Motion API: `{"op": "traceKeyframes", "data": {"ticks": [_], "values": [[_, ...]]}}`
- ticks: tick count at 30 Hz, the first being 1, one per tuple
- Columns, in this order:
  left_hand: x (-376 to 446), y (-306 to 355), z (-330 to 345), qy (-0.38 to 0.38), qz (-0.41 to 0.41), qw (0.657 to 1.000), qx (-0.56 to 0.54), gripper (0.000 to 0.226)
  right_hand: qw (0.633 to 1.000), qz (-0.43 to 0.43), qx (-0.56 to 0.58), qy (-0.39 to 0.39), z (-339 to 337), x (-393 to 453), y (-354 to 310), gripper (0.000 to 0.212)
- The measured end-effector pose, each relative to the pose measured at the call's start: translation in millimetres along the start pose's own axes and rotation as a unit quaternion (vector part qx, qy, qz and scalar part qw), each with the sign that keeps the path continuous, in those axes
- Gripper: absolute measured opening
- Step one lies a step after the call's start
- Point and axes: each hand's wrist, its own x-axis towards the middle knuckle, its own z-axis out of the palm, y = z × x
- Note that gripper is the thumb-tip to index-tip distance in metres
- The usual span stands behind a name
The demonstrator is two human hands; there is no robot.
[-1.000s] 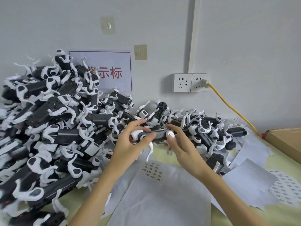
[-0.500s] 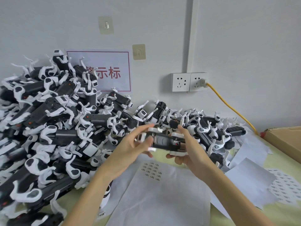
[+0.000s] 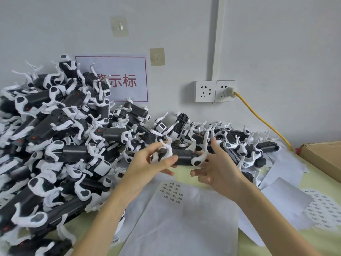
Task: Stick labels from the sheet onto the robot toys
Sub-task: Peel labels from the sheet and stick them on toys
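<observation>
- Half a second earlier both hands clasped the black-and-white plastic robot toy (image 3: 181, 157) with its dark flat face toward the camera; now it lies level and side-on between them, white legs pointing up and down.
- The left hand (image 3: 147, 167) grips the toy's left end, thumb across a white leg joint and fingers curled beneath it.
- The right hand (image 3: 219, 170) has loosened its clasp: the fingers are spread wide, palm toward the toy, and only touch its right end at a white leg.
- The toy hangs above the white label sheet (image 3: 184, 218), which lies on the pale yellow-green counter (image 3: 313, 244); a small block of printed labels (image 3: 170, 192) remains near its top edge, the print too small to read.
- A large heap of similar black-and-white robot toys (image 3: 55, 145) rises on the left and runs along the wall behind the hands.
- Loose white backing papers (image 3: 284, 196) and a sheet of peeled label outlines (image 3: 323, 211) lie to the right, near a brown cardboard box (image 3: 324, 156).
- On the white wall, a red-bordered paper sign (image 3: 125, 80) shows red characters "示标"; the first character is hidden by toys.
- A yellow cable (image 3: 262, 119) is plugged into a white double wall socket (image 3: 215, 91).
</observation>
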Motion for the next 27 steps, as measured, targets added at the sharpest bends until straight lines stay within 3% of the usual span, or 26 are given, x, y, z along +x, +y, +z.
{"op": "traceKeyframes", "data": {"ticks": [2, 5, 9, 13, 15, 19, 22, 27], "values": [[1.5, -2.4, 2.4, 0.045, -0.019, 0.999, -0.017, 0.06, 0.999, -0.026, -0.027, -0.035, 3.3, -0.3, 1.7, 0.078], [2.6, -3.0, 3.2, 0.047, -0.025, 0.998, -0.028, 0.052, 0.989, -0.101, -0.097, -0.037, 10.9, -1.3, 10.0, 0.055], [1.6, -3.4, 9.7, 0.087, -0.008, 0.995, -0.04, 0.048, 0.985, -0.137, -0.102, -0.024, 15.1, -1.9, 17.3, 0.048], [3.8, -13.8, 7.6, 0.066, 0.095, 0.989, 0.093, 0.097, 0.994, -0.099, 0.003, 0.044, 15.1, 2.9, 17.9, 0.05], [5.8, -18.2, 3.1, 0.051, 0.191, 0.949, 0.247, 0.11, 0.994, -0.067, 0.034, 0.073, 12.3, 6.0, 18.6, 0.05], [5.7, -19.3, -2.5, 0.037, 0.294, 0.839, 0.456, 0.087, 0.994, -0.036, -0.027, 0.097, 7.8, 9.6, 24.0, 0.064], [4.5, -17.2, -5.5, 0.074, 0.314, 0.831, 0.453, 0.068, 0.988, -0.031, -0.097, 0.118, 9.6, 9.9, 26.7, 0.069], [6.7, -12.4, 0.3, 0.186, 0.344, 0.783, 0.484, 0.065, 0.978, -0.066, -0.185, 0.07, 10.9, 8.2, 27.1, 0.06]]}}
